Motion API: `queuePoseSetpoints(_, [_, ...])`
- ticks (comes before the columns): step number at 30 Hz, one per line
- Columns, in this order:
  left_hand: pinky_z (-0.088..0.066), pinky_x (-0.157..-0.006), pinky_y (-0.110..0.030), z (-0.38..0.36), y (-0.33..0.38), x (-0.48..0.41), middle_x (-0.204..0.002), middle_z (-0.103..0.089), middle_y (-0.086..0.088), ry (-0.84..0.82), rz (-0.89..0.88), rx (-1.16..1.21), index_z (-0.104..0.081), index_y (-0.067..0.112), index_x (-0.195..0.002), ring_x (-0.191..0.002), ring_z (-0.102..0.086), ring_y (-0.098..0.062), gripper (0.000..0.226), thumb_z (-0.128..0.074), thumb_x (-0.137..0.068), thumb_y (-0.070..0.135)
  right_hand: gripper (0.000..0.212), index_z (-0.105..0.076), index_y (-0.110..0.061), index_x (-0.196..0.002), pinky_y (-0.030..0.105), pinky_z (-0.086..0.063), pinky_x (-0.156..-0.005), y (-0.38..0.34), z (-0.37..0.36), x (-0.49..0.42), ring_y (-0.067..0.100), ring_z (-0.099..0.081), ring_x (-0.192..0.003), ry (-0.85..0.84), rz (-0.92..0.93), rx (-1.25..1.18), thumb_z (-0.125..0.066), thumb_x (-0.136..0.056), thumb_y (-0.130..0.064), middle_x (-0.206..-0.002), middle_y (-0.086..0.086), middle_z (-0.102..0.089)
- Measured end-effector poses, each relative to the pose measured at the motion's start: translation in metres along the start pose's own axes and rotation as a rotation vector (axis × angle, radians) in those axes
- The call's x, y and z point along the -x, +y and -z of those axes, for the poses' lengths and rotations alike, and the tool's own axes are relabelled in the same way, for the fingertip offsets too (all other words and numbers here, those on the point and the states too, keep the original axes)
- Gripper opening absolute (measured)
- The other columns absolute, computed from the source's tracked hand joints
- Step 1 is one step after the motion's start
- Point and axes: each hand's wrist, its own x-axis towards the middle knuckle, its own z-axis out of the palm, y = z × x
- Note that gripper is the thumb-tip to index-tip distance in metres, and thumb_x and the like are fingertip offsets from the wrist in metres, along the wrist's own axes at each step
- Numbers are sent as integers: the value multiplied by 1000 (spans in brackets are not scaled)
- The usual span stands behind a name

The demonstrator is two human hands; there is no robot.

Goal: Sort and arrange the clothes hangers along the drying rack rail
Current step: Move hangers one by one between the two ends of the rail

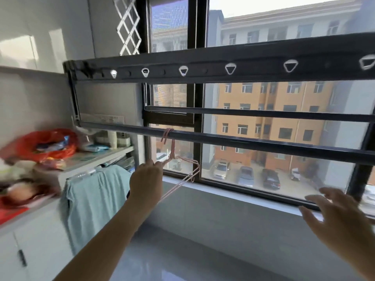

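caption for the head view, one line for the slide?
Left hand grips pink wire hangers hooked on the lower drying rack rail; right hand open and empty by the window.

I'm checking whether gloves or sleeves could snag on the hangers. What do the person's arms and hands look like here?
Both are bare. The left hand and its forearm show no glove, sleeve, watch or ring from wrist to the frame's lower edge. The right hand is motion-blurred, but also looks ungloved with an uncovered wrist. No jewellery or markings are visible on either.
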Motion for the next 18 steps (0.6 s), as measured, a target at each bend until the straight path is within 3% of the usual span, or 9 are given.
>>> queuePoseSetpoints(4, [-49,-57,-31,8,6,-11,-79,-60,-6,18,-38,10,-63,12,-91,-71,-62,-24,12,-60,-81,5,33,-72,-14,-89,50,-55,-75,-4,-3,5,40,-60,-92,-45,14,-23,-82,-60,-28,-104,16,-61])
queuePoseSetpoints(9, [-52,-57,-31,15,39,-47,-79,-62,-5,98,-117,74,-66,12,-98,-66,-65,-24,13,-61,-86,15,34,-73,-13,-88,52,-55,-76,-1,-1,19,41,-62,-92,-120,-9,-58,-85,-57,-22,-104,19,-63])
queuePoseSetpoints(15, [-52,-67,-28,-14,85,-51,-85,-64,-4,-34,-274,202,-68,13,-97,-74,-65,-21,14,-60,-86,12,31,-74,-9,-87,49,-56,-75,13,16,38,39,-63,-94,-127,-52,-63,-84,-60,-21,-104,18,-65])
queuePoseSetpoints(18, [-54,-79,-29,-36,100,-33,-94,-70,-3,-203,-401,348,-71,16,-99,-81,-65,-18,17,-62,-84,14,30,-73,-10,-93,46,-54,-82,26,21,47,36,-60,-102,-145,-96,-73,-80,-67,-25,-111,15,-62])
